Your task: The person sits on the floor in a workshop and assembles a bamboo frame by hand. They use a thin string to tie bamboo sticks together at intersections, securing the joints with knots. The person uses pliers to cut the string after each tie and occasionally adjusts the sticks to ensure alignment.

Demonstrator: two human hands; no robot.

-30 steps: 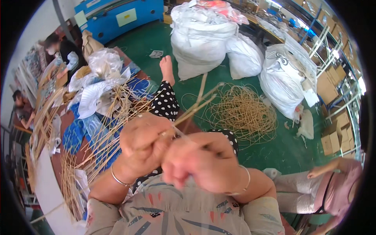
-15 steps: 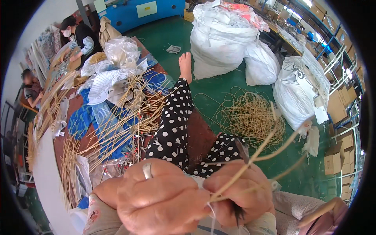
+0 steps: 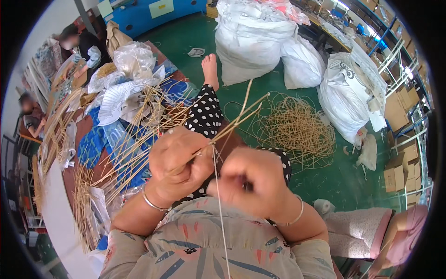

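Observation:
My left hand (image 3: 179, 160) is closed around several thin tan cane strips (image 3: 237, 122), which fan out up and to the right. At the point where they leave my fingers, a white string (image 3: 220, 200) is wrapped round them and hangs down over my lap. My right hand (image 3: 253, 181), smeared by motion, sits just right of the string with its fingers curled. Something dark shows inside the right fist, too blurred to name. Both hands are above my lap and the polka-dot trouser legs (image 3: 204, 109).
Left lies a low table with loose cane strips (image 3: 134, 153), blue sheeting (image 3: 90, 144) and clear plastic bags (image 3: 134, 60). A coil of thin cane (image 3: 297, 132) rests on the green floor. Large white sacks (image 3: 248, 46) stand beyond. Two people sit far left; another person is close right.
My hands have moved away from my face and drawn apart; the left has gone up, and the cane strips have swung leftward. The white string now hangs long below them.

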